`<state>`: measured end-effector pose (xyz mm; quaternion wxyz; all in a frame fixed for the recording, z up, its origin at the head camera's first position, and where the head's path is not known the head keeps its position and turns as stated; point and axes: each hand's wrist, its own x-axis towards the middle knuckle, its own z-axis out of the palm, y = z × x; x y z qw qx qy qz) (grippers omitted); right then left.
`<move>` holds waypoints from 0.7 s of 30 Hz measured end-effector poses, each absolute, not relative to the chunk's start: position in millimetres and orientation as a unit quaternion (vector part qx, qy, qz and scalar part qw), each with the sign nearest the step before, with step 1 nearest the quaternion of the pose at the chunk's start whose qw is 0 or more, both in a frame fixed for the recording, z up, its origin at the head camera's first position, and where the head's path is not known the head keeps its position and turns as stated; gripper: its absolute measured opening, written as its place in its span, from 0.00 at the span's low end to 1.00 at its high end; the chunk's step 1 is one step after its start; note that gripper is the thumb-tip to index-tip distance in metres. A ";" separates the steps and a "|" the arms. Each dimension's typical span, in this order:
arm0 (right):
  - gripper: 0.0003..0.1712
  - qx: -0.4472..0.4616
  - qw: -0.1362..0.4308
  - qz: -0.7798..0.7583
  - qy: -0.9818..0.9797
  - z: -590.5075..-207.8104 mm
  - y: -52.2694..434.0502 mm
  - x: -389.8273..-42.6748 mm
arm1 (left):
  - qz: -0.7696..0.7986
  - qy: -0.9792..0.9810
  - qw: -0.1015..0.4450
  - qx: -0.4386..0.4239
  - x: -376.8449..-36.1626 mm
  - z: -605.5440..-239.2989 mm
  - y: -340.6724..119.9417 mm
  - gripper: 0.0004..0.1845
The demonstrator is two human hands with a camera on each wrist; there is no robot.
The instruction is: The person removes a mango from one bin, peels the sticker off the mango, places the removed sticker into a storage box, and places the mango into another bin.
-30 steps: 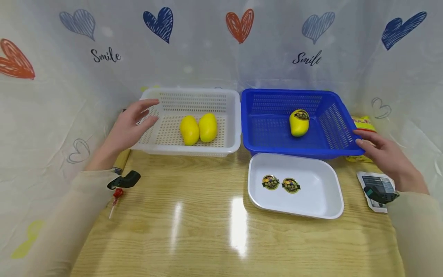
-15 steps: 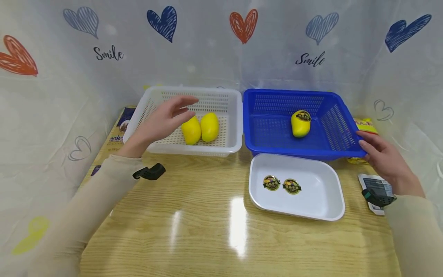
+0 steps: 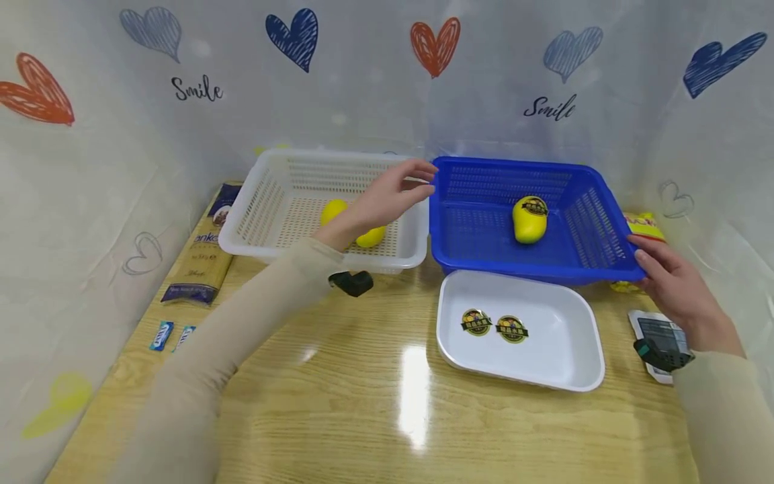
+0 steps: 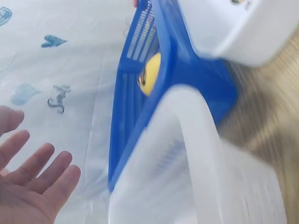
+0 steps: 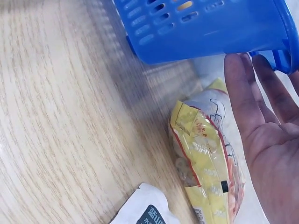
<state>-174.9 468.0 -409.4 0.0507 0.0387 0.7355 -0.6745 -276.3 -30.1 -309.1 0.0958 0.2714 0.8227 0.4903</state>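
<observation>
My left hand [image 3: 393,193] reaches across the white basket [image 3: 266,202], fingers straight, its tips at the rim between that basket and the blue basket [image 3: 484,259]. It holds nothing, and its palm [image 4: 28,186] shows open in the left wrist view. Two yellow mangoes [image 3: 334,209] lie in the white basket, partly hidden by my arm. A yellow mango with a dark sticker [image 3: 529,219] lies in the blue basket [image 4: 140,107]. My right hand [image 3: 668,277] rests open against the blue basket's right front corner [image 5: 280,51]. A white tray [image 3: 568,336] holds two round stickers [image 3: 494,324].
A yellow snack packet [image 5: 210,154] lies right of the blue basket. A black-and-white packet [image 3: 656,333] sits near my right wrist. At the left lie a long pasta packet [image 3: 202,255] and two small blue wrappers [image 3: 170,336]. A printed curtain surrounds the wooden table [image 3: 338,403].
My left hand has swept right from the white basket's left wall to the rim between the two baskets. The right hand has stayed at the blue basket's corner.
</observation>
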 end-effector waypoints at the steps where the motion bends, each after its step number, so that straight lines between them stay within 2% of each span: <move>1: 0.30 0.041 0.050 -0.679 0.731 -409.2 468.8 -173.3 | 0.497 0.818 0.098 0.271 -278.8 -310.3 -17.2 0.20; 10: 0.28 0.041 0.040 -0.712 0.700 -414.8 473.3 -160.9 | 0.490 0.829 0.125 0.237 -303.2 -337.3 89.0 0.20; 15: 0.27 0.021 0.037 -0.723 0.690 -419.1 468.7 -166.1 | 0.494 0.841 0.136 0.173 -312.7 -350.4 119.0 0.20; 21: 0.28 0.018 0.036 -0.715 0.698 -416.8 463.3 -174.2 | 0.508 0.840 0.135 0.134 -320.6 -356.1 138.3 0.19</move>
